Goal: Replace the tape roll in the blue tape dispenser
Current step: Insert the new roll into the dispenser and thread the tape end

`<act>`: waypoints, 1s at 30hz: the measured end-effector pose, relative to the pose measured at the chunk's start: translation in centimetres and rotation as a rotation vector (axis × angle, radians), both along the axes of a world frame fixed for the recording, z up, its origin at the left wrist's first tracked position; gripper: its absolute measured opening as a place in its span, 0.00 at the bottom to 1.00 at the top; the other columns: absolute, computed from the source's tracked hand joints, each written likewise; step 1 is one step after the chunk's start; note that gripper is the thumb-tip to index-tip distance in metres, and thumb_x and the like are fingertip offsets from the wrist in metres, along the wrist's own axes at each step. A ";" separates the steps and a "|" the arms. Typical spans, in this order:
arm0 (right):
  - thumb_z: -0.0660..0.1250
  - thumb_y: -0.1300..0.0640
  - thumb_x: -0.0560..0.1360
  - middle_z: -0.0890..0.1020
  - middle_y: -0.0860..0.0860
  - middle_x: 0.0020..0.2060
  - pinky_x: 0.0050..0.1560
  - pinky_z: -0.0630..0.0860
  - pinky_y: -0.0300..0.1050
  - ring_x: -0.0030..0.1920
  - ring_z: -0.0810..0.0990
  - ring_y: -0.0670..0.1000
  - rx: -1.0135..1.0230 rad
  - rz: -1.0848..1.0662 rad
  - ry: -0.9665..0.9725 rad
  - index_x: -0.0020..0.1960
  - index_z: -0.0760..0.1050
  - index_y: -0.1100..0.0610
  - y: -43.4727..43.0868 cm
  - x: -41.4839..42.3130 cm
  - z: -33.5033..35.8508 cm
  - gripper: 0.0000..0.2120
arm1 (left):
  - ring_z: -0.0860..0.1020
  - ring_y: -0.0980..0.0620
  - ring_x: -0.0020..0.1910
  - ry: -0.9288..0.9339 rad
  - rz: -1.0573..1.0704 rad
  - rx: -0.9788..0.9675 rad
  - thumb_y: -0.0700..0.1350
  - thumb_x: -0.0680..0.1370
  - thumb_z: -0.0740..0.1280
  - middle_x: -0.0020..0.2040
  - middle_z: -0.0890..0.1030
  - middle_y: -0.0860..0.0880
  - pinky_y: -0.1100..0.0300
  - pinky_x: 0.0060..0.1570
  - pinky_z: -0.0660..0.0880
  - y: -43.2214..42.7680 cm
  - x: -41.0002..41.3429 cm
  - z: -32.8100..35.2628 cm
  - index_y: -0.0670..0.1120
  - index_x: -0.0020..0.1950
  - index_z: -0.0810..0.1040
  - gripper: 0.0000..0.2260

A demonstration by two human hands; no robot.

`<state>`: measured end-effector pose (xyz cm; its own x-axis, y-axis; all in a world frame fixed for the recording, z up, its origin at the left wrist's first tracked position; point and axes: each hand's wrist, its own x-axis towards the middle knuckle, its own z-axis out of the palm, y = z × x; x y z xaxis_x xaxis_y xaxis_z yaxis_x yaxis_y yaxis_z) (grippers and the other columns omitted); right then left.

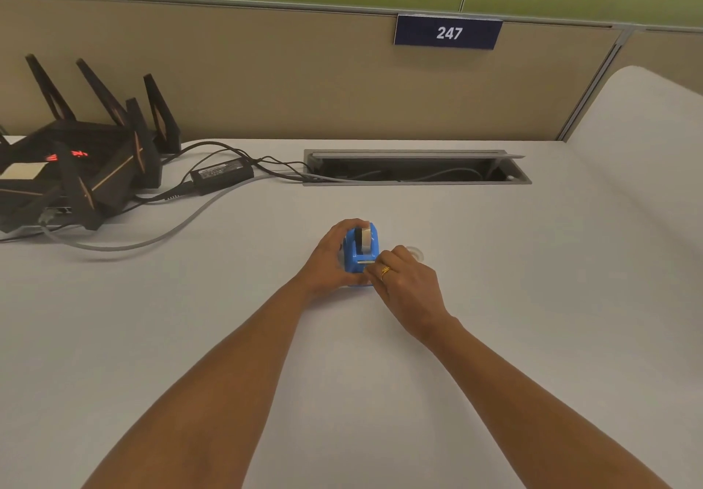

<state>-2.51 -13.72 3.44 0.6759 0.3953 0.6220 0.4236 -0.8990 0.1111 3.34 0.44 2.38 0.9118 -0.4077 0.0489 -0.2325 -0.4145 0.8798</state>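
I see the left hand (329, 256) clasping the blue tape dispenser (361, 258) from its 9 o'clock side, fingers curled over the tape roll (366, 239) seated inside. The right hand (409, 279) curls against the cutter end at 5 o'clock; I cannot tell if it pinches anything. The dispenser stands mid-desk (494, 298), with a router (76, 169) at 10 o'clock.

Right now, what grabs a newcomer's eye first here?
The blue tape dispenser in the middle of the desk, the left hand curled round it, the right hand at its cutter end. Then the black router with raised antennas at far left, and the navy 247 sign on the partition behind.
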 end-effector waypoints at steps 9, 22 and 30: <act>0.80 0.58 0.57 0.79 0.46 0.28 0.28 0.55 0.33 0.29 0.75 0.48 -0.042 -0.082 -0.057 0.35 0.80 0.54 0.2 -0.6 -1.3 0.11 | 0.64 0.47 0.70 -0.001 -0.007 0.027 0.41 0.68 0.74 0.73 0.61 0.46 0.54 0.69 0.62 0.0 -0.3 0.1 0.47 0.70 0.58 0.36; 0.81 0.55 0.55 0.80 0.45 0.29 0.22 0.62 0.32 0.30 0.77 0.47 -0.049 -0.071 0.008 0.37 0.83 0.52 -0.1 -1.0 -1.9 0.13 | 0.60 0.48 0.72 0.025 -0.041 -0.008 0.39 0.67 0.74 0.75 0.56 0.47 0.60 0.67 0.59 0.4 -0.4 0.2 0.50 0.73 0.49 0.44; 0.80 0.55 0.57 0.81 0.44 0.29 0.20 0.64 0.32 0.30 0.78 0.47 -0.006 -0.093 0.116 0.36 0.83 0.52 -0.6 -1.5 -1.7 0.10 | 0.58 0.48 0.73 0.097 0.066 -0.074 0.45 0.70 0.72 0.75 0.56 0.49 0.56 0.68 0.60 0.3 -0.3 -0.9 0.53 0.73 0.48 0.40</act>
<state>-3.97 -14.34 1.69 0.7767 0.3313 0.5357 0.3491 -0.9343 0.0717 3.01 0.77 1.52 0.9385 -0.3451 -0.0132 -0.1191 -0.3592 0.9256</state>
